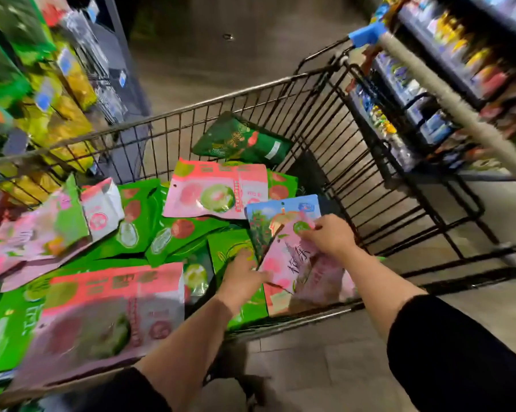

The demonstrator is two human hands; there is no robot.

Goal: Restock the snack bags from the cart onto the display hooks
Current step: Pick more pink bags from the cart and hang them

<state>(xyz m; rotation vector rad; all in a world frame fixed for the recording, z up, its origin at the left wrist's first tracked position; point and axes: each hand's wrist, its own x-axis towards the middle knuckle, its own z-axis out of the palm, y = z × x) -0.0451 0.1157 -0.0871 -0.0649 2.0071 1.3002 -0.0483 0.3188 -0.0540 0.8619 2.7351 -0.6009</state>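
A wire shopping cart [319, 120] holds several flat snack bags in pink, green and blue. My right hand [329, 234] grips the top of a pink bag [304, 272] standing at the cart's near right corner, in front of a blue bag [268, 221]. My left hand [242, 276] reaches down beside it, fingers resting on a green bag [230, 248] and touching the pink bag's left edge. A large pink and green bag [102, 316] lies at the near left. A dark green bag [239, 141] leans against the far wall.
A display rack [60, 84] with hanging green and yellow snack bags stands at the left. Shelves of packaged goods [447, 84] run along the right behind the cart handle [447, 102]. Tiled floor lies beyond and beneath the cart.
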